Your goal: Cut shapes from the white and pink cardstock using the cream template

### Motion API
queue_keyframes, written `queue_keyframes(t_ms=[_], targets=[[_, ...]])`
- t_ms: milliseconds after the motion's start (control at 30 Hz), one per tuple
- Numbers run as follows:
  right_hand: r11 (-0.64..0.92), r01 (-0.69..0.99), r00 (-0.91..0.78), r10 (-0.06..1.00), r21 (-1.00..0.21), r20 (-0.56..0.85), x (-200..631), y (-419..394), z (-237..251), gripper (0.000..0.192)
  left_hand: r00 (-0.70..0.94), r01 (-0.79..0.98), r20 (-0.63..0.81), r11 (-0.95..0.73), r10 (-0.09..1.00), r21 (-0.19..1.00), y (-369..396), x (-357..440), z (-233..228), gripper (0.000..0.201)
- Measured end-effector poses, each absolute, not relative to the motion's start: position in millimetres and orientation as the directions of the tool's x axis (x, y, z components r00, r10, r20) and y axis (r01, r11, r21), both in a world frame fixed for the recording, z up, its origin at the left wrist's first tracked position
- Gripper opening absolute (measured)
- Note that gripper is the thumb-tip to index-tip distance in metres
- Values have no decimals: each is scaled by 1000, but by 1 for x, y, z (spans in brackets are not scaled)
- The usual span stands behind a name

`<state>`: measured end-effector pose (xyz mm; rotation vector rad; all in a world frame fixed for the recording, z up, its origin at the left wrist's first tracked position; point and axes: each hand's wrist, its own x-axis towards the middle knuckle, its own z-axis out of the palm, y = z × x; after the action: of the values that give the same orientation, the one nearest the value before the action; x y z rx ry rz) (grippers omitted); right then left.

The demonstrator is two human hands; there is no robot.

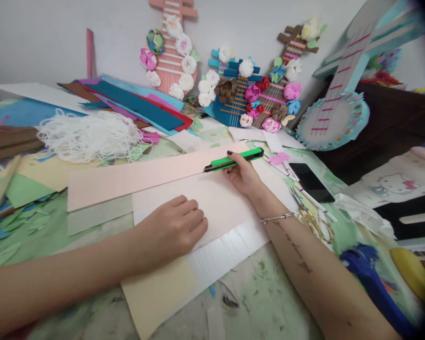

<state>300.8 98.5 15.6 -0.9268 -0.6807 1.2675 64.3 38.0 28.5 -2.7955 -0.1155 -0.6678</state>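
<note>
My right hand (242, 174) is closed around a green box cutter (230, 160), thumb on top. The cutter's dark tip points left and meets the lower edge of a long pale pink strip (141, 177). My left hand (175, 222) is curled into a loose fist, knuckles up, on a pale pink sheet (219, 208). Its palm side is hidden, and nothing shows sticking out of it. Beneath the sheet lies a whitish, scored board (230, 250) with a cream part (159, 293) at its lower left.
Tangled white string (88, 134) and coloured sheets (138, 106) lie at left. Flower-trimmed paper guitars (237, 89) lean on the wall. Right of my arm are scissors (311, 219), a black phone (311, 182) and a blue glue gun (371, 278). A wooden stick (2, 193) lies far left.
</note>
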Motion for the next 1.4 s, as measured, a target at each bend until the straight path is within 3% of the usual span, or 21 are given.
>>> queue_keyframes(t_ms=[133,433,733,1067,1167,1233,1300,1400], targets=[[74,-515,217,975,-854,-46,303,100,17,24,850,96,524,-961,-57,-261,44,71,30,27],[147,-566,248,969,-811,3,307,101,19,28,802,123,597,-975,-13,-186,49,69,32,20],[171,-542,260,965,-823,29,303,96,33,23,740,117,655,-931,-150,-346,51,63,40,21],[227,-487,323,944,-844,67,308,92,50,22,679,162,730,-953,-82,-257,64,58,47,20],[271,-504,315,942,-820,118,309,91,59,18,635,191,772,-965,-18,-180,70,58,55,19],[320,-514,329,930,-796,161,310,90,64,15,604,235,792,-969,87,-73,75,57,56,22],[359,-513,358,915,-780,186,309,89,69,14,577,274,777,-956,250,105,79,56,55,24],[369,-492,388,904,-789,181,307,87,72,12,484,297,659,-817,575,495,85,55,53,20]])
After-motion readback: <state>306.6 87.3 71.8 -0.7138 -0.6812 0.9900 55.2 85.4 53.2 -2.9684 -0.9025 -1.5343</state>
